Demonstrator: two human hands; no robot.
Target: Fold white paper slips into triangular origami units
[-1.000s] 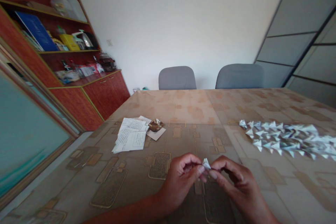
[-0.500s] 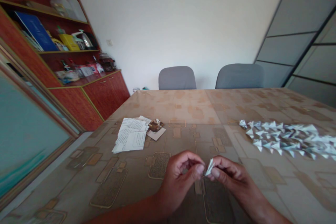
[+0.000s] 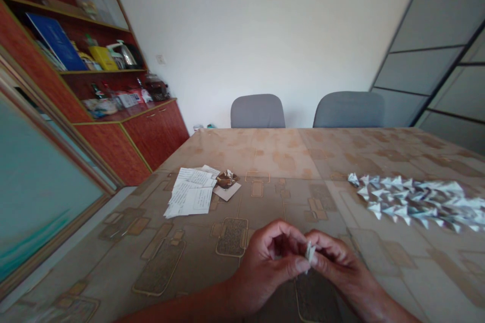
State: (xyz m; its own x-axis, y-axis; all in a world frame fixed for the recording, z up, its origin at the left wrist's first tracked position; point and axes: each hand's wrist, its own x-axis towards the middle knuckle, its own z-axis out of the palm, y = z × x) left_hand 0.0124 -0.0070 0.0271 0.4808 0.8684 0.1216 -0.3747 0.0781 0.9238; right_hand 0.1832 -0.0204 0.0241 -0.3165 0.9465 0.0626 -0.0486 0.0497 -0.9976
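A small folded paper piece (image 3: pixel 309 256) is pinched between the fingertips of both hands, above the near part of the table. My left hand (image 3: pixel 275 262) is closed, with thumb and forefinger on the paper's left side. From the right, my right hand (image 3: pixel 337 260) grips the same piece between thumb and forefinger. The fingertips of the two hands meet around it, covering much of it. Rows of folded, pointed paper pieces (image 3: pixel 413 199) lie on the table at the right. Printed paper sheets (image 3: pixel 191 192) lie in a loose pile at the left.
A brown picture card (image 3: pixel 227 178) and a pale card (image 3: pixel 228 192) lie beside the pile on the patterned table (image 3: pixel 278 149). Two grey chairs (image 3: pixel 257 111) stand at the far edge. A red-brown cabinet (image 3: pixel 159 128) with loaded shelves is at the left.
My left hand has moved right and now touches the folded paper, which only my right hand held before. The paper is more upright and more covered by fingers. The view has shifted slightly.
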